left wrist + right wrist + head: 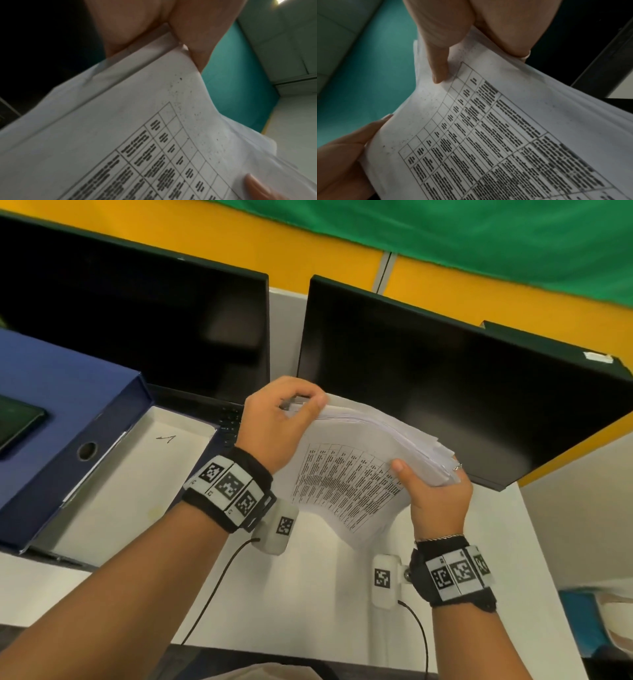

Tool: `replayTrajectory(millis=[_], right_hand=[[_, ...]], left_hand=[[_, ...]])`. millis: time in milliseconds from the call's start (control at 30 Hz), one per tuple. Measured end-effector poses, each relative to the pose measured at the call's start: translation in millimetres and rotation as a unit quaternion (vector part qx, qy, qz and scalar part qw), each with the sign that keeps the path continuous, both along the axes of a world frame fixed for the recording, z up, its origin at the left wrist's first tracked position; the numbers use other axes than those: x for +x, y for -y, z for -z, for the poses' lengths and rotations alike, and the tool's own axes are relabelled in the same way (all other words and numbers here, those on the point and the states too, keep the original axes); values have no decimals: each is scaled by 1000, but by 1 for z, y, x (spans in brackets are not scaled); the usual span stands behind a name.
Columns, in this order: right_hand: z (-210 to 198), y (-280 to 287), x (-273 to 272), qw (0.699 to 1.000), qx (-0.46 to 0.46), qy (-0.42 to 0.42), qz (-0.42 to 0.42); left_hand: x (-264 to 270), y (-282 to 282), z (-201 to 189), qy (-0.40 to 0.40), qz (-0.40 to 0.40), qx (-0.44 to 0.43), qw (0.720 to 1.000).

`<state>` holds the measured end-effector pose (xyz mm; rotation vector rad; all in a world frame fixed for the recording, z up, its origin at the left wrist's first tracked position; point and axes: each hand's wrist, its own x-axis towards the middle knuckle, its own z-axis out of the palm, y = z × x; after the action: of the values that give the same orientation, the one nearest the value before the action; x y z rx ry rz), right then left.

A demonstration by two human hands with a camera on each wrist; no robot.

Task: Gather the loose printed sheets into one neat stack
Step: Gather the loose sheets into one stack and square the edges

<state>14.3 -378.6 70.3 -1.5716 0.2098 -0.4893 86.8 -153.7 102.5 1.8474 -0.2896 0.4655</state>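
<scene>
A thick stack of printed sheets (356,460) with a table of text on its near face is held in the air above the white desk (308,594), tilted toward me and bowed. My left hand (284,419) grips the stack's upper left edge, fingers curled over it. My right hand (435,484) holds the right edge, thumb on the printed face, fingers behind. The left wrist view shows the stack (120,135) pinched under my left hand (171,37). In the right wrist view my right hand (476,44) clamps the sheets (488,135), thumb on the table print.
Two dark monitors (445,392) stand right behind the stack. A blue box file (61,419) lies at the left with a white sheet (137,484) beside it and a black keyboard (229,422) partly under my left hand. Wrist cables trail over the near desk.
</scene>
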Motion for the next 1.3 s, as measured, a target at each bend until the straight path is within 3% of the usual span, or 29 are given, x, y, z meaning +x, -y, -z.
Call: replayTrajectory(millis=[133, 267, 400, 567, 900, 1067, 1300], right_hand=[[-11, -3, 2, 999, -29, 17, 18], [-23, -8, 6, 995, -86, 41, 31], [-31, -14, 14, 981, -156, 84, 72], [-23, -13, 16, 976, -141, 84, 142], [-27, -21, 18, 977, -110, 71, 166], [-28, -25, 19, 979, -109, 69, 156], [-26, -26, 15, 978, -99, 43, 180]], left_hand=[[5, 0, 4, -41, -49, -114, 991], [6, 1, 6, -70, -34, -112, 991], [3, 2, 2, -38, -14, -105, 994], [2, 1, 2, -26, -27, -17, 999], [3, 4, -4, -71, -6, -133, 989], [4, 8, -4, -18, -15, -61, 998], [7, 6, 2, -42, -57, -62, 996]])
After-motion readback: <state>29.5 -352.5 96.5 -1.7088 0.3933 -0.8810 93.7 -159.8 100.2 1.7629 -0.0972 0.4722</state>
